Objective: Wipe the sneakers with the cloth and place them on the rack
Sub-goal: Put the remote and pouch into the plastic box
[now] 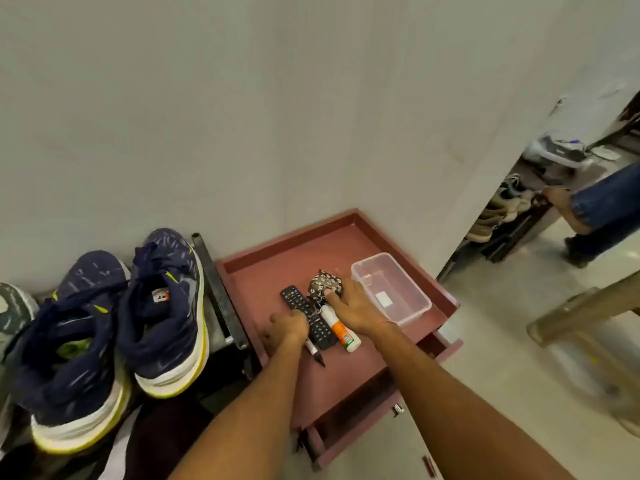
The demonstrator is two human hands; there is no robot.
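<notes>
So the navy sneakers [166,306] sit side by side on the black rack [218,292], toes at the wall [242,116], right sole just beside the rack's end bar. Next over is the rimmed maroon counter [287,239]. The left hand [287,327] rests on the remote [294,297] and marker [317,355], its fingers tucked under, can't tell what they're doing. A bottle [341,329] lies between the hands. The right hand [349,306] has thumb and fingers clamped on the patterned cloth [320,284], beside a clear tub [398,292] near the rim. Open floor [502,341] beyond.
</notes>
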